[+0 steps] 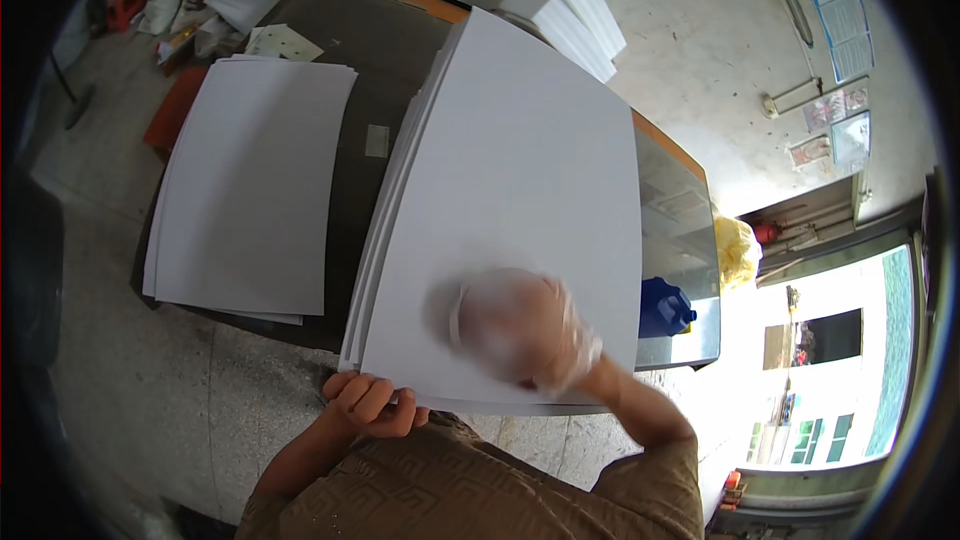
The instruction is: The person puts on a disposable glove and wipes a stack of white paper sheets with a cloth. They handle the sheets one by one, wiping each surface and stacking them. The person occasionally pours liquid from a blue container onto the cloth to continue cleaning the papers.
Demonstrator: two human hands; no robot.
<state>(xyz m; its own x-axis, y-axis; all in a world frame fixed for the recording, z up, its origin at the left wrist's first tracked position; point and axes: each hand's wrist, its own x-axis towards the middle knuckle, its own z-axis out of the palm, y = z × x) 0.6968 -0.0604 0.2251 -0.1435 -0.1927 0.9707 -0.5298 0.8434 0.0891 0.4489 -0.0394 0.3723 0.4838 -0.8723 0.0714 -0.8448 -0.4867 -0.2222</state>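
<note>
A stack of large white sheets lies on a dark table, its lower left edges slightly fanned out. At the stack's near left corner, the fingers of my left hand are curled closed round the edge of the sheets. My right hand wears a thin, clear plastic glove and is over the near part of the top sheet. Motion smears its fingers, so whether something is in them cannot be made out. To the left lies a second, lower stack of white sheets.
A blue jug is at the table's right end. White foam blocks stand beyond the far edge. A small pale label is on the tabletop between the stacks. A yellow bag sits past the right edge.
</note>
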